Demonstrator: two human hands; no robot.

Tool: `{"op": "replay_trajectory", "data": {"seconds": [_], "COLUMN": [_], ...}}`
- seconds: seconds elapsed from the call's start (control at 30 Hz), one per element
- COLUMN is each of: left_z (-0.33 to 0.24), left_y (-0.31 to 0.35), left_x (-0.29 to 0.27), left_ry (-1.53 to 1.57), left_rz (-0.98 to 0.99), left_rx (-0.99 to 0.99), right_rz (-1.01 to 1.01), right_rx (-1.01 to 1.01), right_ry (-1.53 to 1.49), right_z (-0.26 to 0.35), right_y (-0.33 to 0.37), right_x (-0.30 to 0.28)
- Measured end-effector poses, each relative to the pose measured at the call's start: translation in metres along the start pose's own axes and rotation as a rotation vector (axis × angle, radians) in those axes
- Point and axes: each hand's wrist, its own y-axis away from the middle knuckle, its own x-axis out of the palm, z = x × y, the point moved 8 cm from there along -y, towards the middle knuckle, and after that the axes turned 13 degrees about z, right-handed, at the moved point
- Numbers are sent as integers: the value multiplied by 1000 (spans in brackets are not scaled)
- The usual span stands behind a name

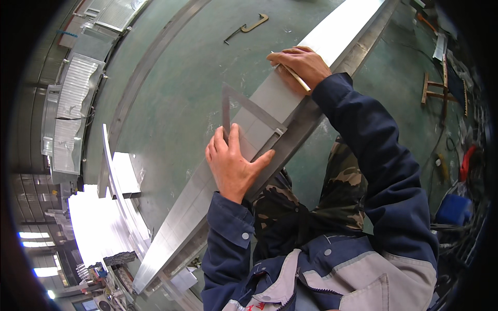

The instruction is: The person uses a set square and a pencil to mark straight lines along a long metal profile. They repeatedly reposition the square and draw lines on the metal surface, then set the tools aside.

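A long pale metal profile [179, 210] runs diagonally in front of me, from lower left to upper right. Across it lies a grey triangular square [254, 111], its tip reaching past the far edge. My left hand [232, 166] rests over the near-left part of the square, thumb and fingers spread, touching it and the metal. Farther up the profile, my right hand [307, 66] is closed around a pale, thin stick like a pencil [296, 79], its side resting on the metal. Faint lines cross the profile's surface near the square.
A clamp [254, 24] lies on the green surface [176, 119] beyond the profile. A curved metal strip [137, 85] is at left. A dark grey beam [293, 132] runs along the profile's near side. At right are a small wooden stand [438, 88] and a blue container [454, 209].
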Motion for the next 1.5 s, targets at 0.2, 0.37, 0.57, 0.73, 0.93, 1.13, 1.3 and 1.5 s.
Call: {"op": "replay_trajectory", "data": {"seconds": [0.2,0.37,0.57,0.73,0.93,1.13,1.3,1.5], "left_z": [-1,2,2,2,3,2,4,5], "left_y": [-3,0,-1,0,-1,-1,0,1], "left_x": [1,1,2,1,1,0,-1,-4], "left_ry": [12,14,31,24,31,36,26,34], "left_rz": [-10,-13,-13,-12,-16,-14,-15,-10], "left_rx": [5,-7,-8,-10,-6,-5,-8,-20], "right_rz": [-54,46,100,68,82,95,154,282], "right_rx": [44,85,73,3,2,-50,-105,-91], "right_ry": [-441,-678,-620,-522,-476,-495,-498,-601], "right_z": [-8,45,70,78,79,83,90,99], "right_y": [-3,-1,-5,-10,-12,-11,5,39], "right_x": [-10,-10,4,10,15,8,-8,-33]}}
